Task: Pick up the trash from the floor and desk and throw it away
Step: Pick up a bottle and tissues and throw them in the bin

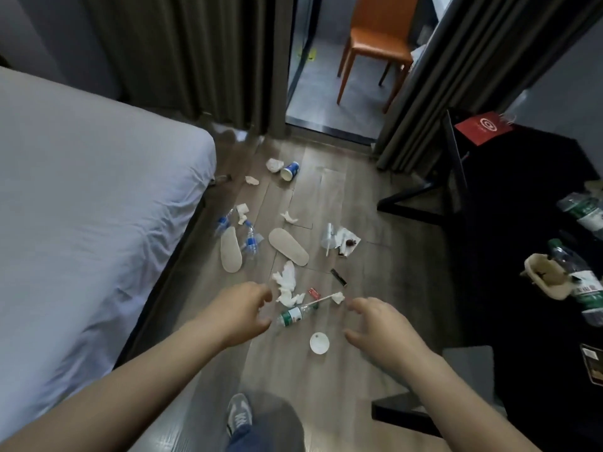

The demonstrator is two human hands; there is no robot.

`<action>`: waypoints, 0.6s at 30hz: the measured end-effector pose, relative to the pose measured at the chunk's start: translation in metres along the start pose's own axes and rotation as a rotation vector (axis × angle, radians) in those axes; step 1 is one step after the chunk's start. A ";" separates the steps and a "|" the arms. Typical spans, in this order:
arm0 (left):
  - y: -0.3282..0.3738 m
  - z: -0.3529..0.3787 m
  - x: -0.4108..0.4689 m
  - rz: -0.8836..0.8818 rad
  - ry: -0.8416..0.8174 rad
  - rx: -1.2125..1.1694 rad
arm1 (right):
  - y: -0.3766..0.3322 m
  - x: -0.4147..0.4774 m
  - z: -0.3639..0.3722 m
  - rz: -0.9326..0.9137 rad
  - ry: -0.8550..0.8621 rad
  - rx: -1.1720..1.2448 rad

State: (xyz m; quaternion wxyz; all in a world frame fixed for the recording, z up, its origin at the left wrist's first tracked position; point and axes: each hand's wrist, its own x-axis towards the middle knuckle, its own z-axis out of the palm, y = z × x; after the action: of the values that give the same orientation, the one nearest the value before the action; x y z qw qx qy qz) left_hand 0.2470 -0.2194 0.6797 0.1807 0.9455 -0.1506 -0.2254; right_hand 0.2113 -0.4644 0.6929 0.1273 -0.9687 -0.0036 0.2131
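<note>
Both my hands hang empty over the floor [326,402], fingers loosely curled and spread: left hand [243,313] and right hand [381,331], with litter between them. Nearest is a white lid [319,343], lying flat. It looks thin and light, so I would pinch it at the rim. Just past it a clear bottle [293,316] with a green label lies on its side. Its base meets my left hand in this view, but I cannot tell if they touch. I judge it empty: light, smooth, apt to roll, best taken round the middle. Beside it is crumpled white tissue [287,285], soft and nearly weightless, one bunching grab. Farther on lie two flat slippers [288,246], crushed bottles [249,239] near the bed [81,190], a clear cup [329,236], and a paper cup [290,171] on its side. Desk bottles [585,290] lie on the dark desk [522,190] at right.
</note>
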 end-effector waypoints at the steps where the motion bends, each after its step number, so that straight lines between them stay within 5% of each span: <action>1: -0.005 0.004 0.011 -0.004 -0.016 -0.005 | 0.003 0.009 0.004 0.016 -0.010 0.003; 18: -0.030 0.134 0.156 -0.101 -0.134 -0.052 | 0.094 0.145 0.099 0.097 -0.130 0.091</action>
State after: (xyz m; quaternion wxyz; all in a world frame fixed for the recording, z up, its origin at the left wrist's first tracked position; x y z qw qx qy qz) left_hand 0.3216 -0.2865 0.4981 0.1830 0.9296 -0.1088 -0.3008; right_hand 0.2974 -0.5225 0.5233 0.1601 -0.9451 0.0447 0.2812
